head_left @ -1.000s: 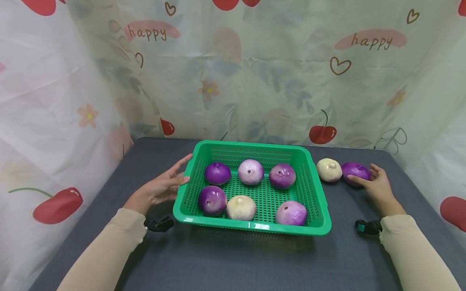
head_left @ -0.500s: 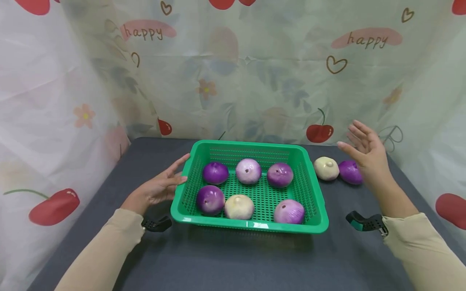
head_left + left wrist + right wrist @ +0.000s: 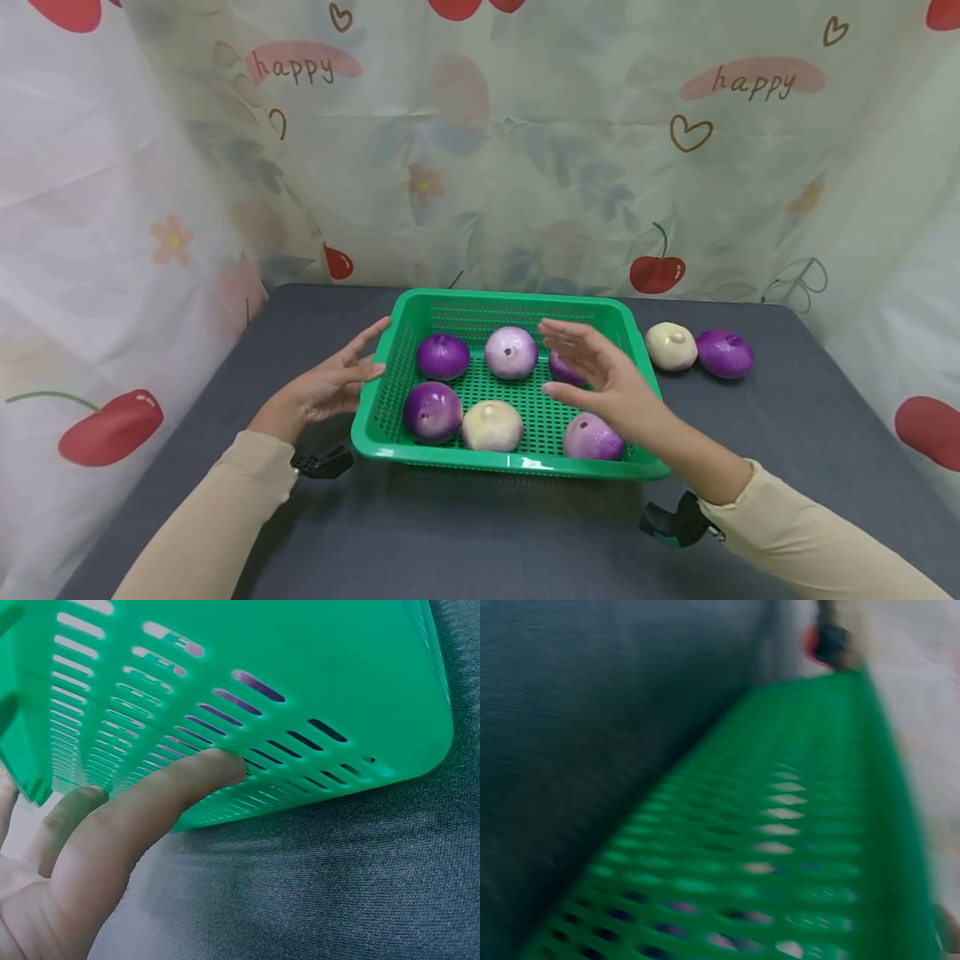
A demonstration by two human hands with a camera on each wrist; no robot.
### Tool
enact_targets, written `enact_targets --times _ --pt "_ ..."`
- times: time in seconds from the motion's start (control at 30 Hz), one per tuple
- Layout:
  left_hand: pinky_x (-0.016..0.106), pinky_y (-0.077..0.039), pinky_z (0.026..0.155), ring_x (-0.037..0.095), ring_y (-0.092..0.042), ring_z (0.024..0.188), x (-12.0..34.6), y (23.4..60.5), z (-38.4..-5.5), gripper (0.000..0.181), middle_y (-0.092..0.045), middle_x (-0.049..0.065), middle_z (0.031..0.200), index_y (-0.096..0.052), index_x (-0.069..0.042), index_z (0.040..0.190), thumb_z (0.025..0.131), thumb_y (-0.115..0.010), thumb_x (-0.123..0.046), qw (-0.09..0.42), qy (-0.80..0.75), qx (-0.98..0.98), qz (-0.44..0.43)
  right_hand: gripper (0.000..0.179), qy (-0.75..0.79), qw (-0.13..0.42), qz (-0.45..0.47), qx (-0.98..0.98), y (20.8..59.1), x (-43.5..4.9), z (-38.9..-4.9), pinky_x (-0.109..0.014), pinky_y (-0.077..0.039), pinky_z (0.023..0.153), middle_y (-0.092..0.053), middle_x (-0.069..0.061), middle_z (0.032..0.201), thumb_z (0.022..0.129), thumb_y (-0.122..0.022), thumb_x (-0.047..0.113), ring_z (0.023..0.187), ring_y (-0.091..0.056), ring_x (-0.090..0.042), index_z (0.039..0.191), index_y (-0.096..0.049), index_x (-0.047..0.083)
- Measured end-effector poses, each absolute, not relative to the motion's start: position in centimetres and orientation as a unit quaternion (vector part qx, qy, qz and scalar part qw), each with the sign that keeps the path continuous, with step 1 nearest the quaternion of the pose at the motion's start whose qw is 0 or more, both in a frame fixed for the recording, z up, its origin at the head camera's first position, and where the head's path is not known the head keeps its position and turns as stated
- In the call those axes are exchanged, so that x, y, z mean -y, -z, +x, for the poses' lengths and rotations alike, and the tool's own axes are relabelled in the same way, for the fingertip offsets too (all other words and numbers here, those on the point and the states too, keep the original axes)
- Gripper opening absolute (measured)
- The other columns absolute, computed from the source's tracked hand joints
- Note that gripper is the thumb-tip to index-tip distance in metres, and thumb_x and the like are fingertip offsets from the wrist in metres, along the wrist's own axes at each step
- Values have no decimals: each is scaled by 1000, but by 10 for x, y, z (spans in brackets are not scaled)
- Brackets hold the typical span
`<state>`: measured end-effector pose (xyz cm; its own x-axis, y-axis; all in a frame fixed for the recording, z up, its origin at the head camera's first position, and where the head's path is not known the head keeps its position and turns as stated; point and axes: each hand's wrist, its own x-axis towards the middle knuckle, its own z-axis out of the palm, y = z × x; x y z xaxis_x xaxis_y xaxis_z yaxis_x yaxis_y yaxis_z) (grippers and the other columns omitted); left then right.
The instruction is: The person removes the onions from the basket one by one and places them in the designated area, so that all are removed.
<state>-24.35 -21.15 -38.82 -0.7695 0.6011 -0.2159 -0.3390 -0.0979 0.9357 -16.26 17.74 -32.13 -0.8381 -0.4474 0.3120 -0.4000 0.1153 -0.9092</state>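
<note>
- cloth curtains (image 3: pixel 517 183) printed with cherries, hearts, small flowers and the word "happy" hang behind and at both sides; a thin looped wire (image 3: pixel 802 283) shows at the far right; below is a dark grey tabletop (image 3: pixel 480 542)
- green perforated plastic basket (image 3: pixel 512 461) sits near the middle of the tabletop, six onions inside in two rows
- back row, left to right: a deep purple onion (image 3: pixel 443 357), a pale lilac onion (image 3: pixel 511 352), and a purple onion (image 3: pixel 562 371) partly hidden behind the right hand (image 3: pixel 603 379)
- front row: a glossy purple onion (image 3: pixel 432 412), a white onion (image 3: pixel 492 426) just beside it, and, past a gap, a lilac onion (image 3: pixel 593 437) near the right end
- outside, just beyond the basket's right side, a cream-white onion (image 3: pixel 671 347) and a dark violet onion (image 3: pixel 725 354) lie side by side on the tabletop
- left hand (image 3: pixel 330 385) rests at the basket's left end, its grip wide and loose; the left wrist view shows a nearly straight digit against the slotted outer wall
- right hand is over the basket's right half, thumb well apart from the extended fingers; whether it touches any onion cannot be told, and the right wrist view is blurred
- both arms wear cream sleeves (image 3: pixel 217 508), with black wrist devices (image 3: pixel 324 462) below the wrists
</note>
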Motion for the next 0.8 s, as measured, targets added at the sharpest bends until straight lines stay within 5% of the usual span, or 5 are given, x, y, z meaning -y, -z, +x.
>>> enact_targets --times 0.33,0.8 --pt "58 -50 91 34 -59 118 210 386 -243 76 -11 14 162 -6 -48 152 102 -46 -8 325 -731 -591 108 65 531 109 -260 -799 360 -152 -171 -53 -33 111 -44 -14 148 87 -73 17 137 -41 -35 143 -42 6" --pt "56 -51 89 31 -62 115 210 385 -242 76 -10 16 162 -6 -47 152 102 -47 -8 324 -735 -585 111 70 474 205 -240 -822 376 -141 -183 -56 -38 107 -40 -19 148 85 -74 14 134 -39 -45 146 -39 6"
